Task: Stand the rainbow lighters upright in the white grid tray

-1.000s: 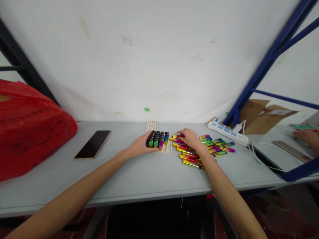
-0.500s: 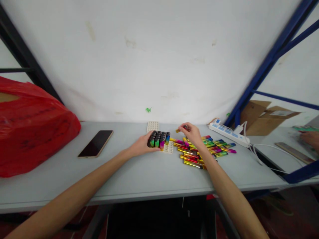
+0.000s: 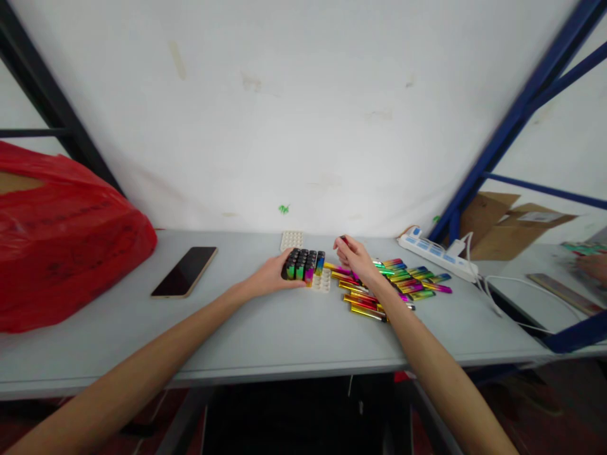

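Note:
My left hand (image 3: 269, 277) is wrapped round the left side of a block of upright lighters (image 3: 300, 265) with black tops and shiny coloured bodies. The block stands in a white tray (image 3: 322, 282), whose round holes show at the right. My right hand (image 3: 353, 258) is closed just right of the block, above the table, with a small dark tip showing at its fingers; most of what it holds is hidden. Under and beside my right wrist lies a loose pile of metallic lighters (image 3: 363, 297) in yellow, red, green and purple.
Behind the block lies another white holed tray (image 3: 291, 240). A phone (image 3: 184, 272) and a red bag (image 3: 71, 240) are at the left. A power strip (image 3: 439, 254), cables, a blue frame (image 3: 502, 139) and a cardboard box (image 3: 509, 227) stand right. Another person's hand (image 3: 592, 265) is at the far right.
My right hand has moved slightly left towards the block, and the gold lighter at its fingertips has turned so that only a dark tip shows. My left hand keeps its place.

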The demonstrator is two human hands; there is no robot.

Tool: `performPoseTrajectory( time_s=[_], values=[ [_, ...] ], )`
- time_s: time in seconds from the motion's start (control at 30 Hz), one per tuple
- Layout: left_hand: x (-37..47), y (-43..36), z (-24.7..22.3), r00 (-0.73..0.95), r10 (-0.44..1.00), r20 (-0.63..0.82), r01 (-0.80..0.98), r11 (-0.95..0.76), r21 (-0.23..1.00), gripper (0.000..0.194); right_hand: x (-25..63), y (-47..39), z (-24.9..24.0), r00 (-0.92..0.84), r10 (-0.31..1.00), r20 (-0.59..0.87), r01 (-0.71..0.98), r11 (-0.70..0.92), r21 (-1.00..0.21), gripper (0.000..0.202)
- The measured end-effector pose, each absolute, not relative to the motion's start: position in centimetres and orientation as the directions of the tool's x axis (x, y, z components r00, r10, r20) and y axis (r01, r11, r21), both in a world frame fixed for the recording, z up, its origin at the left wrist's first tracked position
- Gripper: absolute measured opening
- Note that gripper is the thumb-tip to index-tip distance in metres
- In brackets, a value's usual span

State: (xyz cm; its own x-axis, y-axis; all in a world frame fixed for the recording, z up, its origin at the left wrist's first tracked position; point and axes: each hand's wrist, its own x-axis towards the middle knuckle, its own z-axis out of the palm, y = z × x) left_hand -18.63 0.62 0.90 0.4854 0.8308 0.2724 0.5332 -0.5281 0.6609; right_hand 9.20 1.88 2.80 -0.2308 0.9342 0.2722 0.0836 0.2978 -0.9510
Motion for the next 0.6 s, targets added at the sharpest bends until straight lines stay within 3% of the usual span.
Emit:
performPoseTrajectory(
  time_s=[0.13, 0.23, 0.43, 0.6],
  values=[
    [-18.6, 0.7, 0.8, 0.487, 0.830, 0.272, 0.542, -0.532, 0.651, 0.094, 9.1, 2.1, 2.5, -0.124, 0.911, 0.392, 0.314, 0.411, -0.856, 0.059],
    [-18.6, 0.7, 0.8, 0.487, 0.826, 0.285, 0.544, -0.542, 0.640, 0.094, 9.0, 2.0, 2.4, -0.064, 0.906, 0.418, 0.417, 0.405, -0.813, 0.056],
    [-18.6, 0.6, 0.9, 0.491, 0.823, 0.285, 0.529, -0.542, 0.653, 0.093, 8.4, 1.7, 2.6, -0.004, 0.876, 0.482, 0.525, 0.412, -0.745, 0.043],
    [-18.6, 0.7, 0.7, 0.491, 0.822, 0.287, 0.524, -0.542, 0.657, 0.091, 8.3, 1.1, 3.0, -0.044, 0.860, 0.508, 0.537, 0.449, -0.714, 0.045]
  ],
)
